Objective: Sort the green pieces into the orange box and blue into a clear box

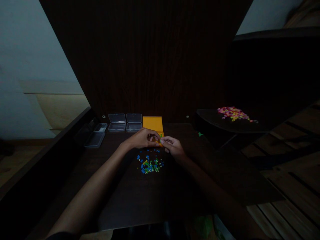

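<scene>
My left hand (143, 138) and my right hand (173, 145) meet over the dark table, fingers pinched together around a small yellow-green piece (160, 140) between them. Which hand bears it I cannot tell. Just behind the hands lies an orange flat box (152, 122). Below the hands a scatter of tiny blue, green and yellow pieces (149, 164) rests on the table.
Two clear lidded boxes (125, 122) stand left of the orange box, with another clear box (96, 136) further left. A pile of pink and yellow pieces (233, 113) lies on a dark round surface at the right. A wooden slatted floor shows at the right.
</scene>
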Motion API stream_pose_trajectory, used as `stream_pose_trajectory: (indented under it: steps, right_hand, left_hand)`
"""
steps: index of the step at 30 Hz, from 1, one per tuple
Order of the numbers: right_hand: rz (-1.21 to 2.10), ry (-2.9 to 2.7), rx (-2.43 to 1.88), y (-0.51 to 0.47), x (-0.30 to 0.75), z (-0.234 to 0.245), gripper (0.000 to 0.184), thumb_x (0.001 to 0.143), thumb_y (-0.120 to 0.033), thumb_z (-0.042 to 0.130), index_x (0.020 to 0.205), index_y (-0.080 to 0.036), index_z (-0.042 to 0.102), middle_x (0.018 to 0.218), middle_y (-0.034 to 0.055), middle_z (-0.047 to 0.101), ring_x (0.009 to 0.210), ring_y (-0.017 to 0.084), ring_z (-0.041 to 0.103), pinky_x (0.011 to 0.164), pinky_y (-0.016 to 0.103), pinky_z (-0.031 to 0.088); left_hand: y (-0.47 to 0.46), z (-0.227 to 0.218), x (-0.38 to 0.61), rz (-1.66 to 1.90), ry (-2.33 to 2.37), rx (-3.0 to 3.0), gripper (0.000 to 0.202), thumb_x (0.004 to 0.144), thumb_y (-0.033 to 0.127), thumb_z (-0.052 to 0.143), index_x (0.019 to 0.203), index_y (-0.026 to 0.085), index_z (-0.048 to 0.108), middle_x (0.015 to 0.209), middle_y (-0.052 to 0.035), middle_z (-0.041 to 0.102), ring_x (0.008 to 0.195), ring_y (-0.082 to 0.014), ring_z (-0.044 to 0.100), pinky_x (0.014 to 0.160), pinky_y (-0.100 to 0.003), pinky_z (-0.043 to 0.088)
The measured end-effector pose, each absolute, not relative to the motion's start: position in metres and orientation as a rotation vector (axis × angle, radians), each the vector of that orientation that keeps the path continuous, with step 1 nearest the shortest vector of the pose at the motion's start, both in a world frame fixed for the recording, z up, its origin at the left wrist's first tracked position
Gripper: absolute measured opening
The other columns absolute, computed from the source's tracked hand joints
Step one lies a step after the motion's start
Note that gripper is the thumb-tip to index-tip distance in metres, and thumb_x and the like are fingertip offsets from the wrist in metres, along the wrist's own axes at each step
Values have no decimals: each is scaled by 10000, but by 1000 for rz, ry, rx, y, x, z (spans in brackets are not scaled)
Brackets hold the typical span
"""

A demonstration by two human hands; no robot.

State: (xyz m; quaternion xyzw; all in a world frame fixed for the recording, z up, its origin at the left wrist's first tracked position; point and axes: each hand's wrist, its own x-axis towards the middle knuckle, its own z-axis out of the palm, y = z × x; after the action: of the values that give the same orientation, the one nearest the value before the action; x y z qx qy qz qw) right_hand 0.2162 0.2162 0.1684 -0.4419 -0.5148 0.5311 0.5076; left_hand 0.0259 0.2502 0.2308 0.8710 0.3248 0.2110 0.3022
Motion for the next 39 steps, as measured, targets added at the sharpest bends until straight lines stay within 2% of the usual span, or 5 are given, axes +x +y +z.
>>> stream_pose_trajectory:
  steps: [10,17,23,28,39]
  right_hand:
    - [1489,-1031,-1014,217,217,171,445,473,-430,856,751,-157,641,578,-38,523,464,52,362,392,190,237]
    - [1453,-1061,-1018,221,221,168,448,497,-396,840,831,-166,649,745,17,626,484,53,392,403,191,240]
    - [1119,-1276,-1116,230,235,169,366,580,-382,773,847,-177,630,731,16,606,605,117,511,474,215,351]
    - [791,-1496,-1159,238,244,162,267,696,-338,661,892,-162,617,738,15,619,569,99,465,545,230,390]
    - [425,-2106,-1241,262,236,173,158,752,-140,629,902,-146,678,708,12,661,643,131,547,621,239,406]
  left_hand:
    - [248,224,37,814,713,2436,140,853,244,623,904,151,714,906,-75,693,847,-160,634,774,-254,459]
    - [250,221,38,821,781,2369,114,827,244,647,844,143,698,861,-64,675,801,-151,615,761,-265,468]
    - [260,218,29,851,968,2314,129,797,257,664,816,130,677,786,-34,679,706,-123,590,666,-223,435]
    - [269,209,22,835,1125,2252,118,796,214,620,838,125,685,725,-20,676,641,-110,582,599,-202,421]
    - [276,200,16,738,1146,2391,217,768,97,542,901,117,713,839,-62,723,713,-138,634,675,-217,459]
